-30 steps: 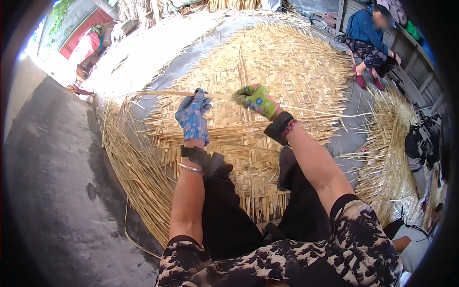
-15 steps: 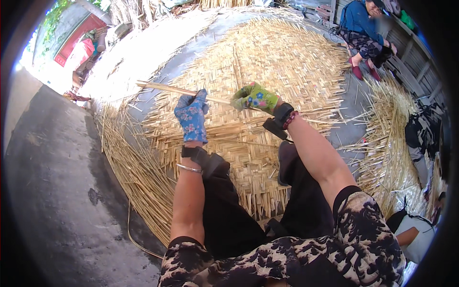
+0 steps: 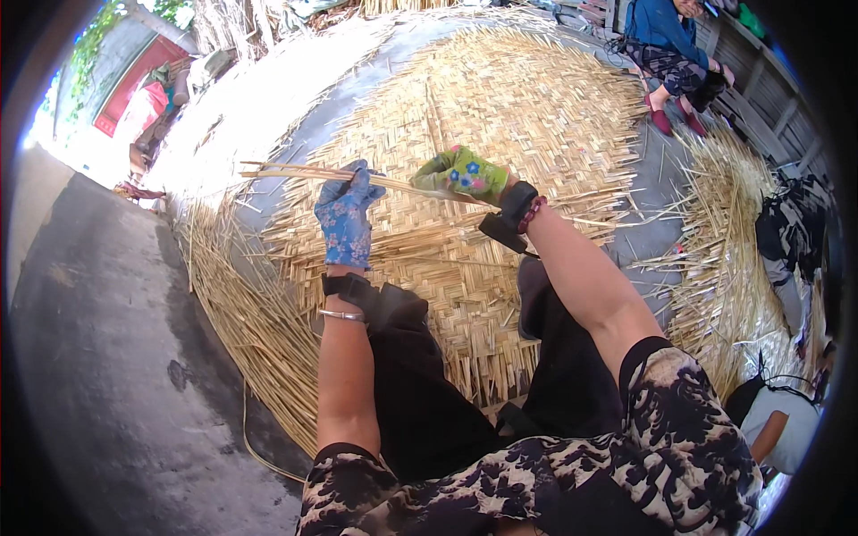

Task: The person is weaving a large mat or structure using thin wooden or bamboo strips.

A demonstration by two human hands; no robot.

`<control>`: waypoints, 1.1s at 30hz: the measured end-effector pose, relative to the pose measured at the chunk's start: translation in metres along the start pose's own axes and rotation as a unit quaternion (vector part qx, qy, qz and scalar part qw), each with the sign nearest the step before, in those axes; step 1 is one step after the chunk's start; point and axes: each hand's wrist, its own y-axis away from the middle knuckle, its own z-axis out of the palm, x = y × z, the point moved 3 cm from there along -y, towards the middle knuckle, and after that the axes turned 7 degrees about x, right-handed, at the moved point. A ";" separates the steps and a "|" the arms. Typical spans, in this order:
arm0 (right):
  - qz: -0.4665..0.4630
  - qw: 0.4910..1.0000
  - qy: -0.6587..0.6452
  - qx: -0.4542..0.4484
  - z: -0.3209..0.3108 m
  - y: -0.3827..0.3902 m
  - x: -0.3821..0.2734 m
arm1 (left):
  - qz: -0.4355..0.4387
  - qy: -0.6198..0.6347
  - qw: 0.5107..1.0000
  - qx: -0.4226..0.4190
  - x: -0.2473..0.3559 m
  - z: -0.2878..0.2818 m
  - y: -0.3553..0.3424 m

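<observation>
A few split reed strips [image 3: 290, 171] run crosswise above a large woven reed mat [image 3: 527, 107]. My left hand [image 3: 343, 214], in a blue flowered glove, is closed around them, and their left ends stick out past it, slightly fanned. In a green flowered glove, my right hand [image 3: 466, 173] is closed on the same strips farther right. Its fingertips are partly hidden. Below both hands, loose strips [image 3: 402, 243] lie across the mat, and my legs straddle its near part.
Long loose reeds [image 3: 237, 286] are heaped along the mat's left side, beside grey concrete floor [image 3: 107, 357]. Another reed pile [image 3: 724, 259] lies at the right, with dark patterned cloth [image 3: 791, 228] next to it. A person [image 3: 670, 45] sits at the far right.
Both hands have shifted slightly left with the strips. The strips' left ends, close together before, are now spread apart. The whole view has shifted a little.
</observation>
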 end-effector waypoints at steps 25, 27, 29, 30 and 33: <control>0.390 0.714 -0.572 0.104 0.043 0.016 0.075 | 0.063 0.005 0.998 -0.025 0.010 -0.016 -0.006; 0.266 0.914 -0.299 0.069 0.034 0.004 0.049 | 0.069 -0.015 0.997 0.011 0.009 -0.016 -0.006; 0.320 0.925 -0.194 0.066 0.035 -0.003 0.025 | 0.020 -0.029 0.994 0.106 0.005 -0.021 -0.007; 0.297 0.946 -0.099 0.086 0.032 -0.008 0.013 | 0.020 -0.032 0.993 0.114 0.005 -0.021 -0.008; 0.109 0.978 0.124 0.130 0.025 -0.019 -0.015 | -0.005 -0.014 0.988 0.154 0.004 -0.024 -0.009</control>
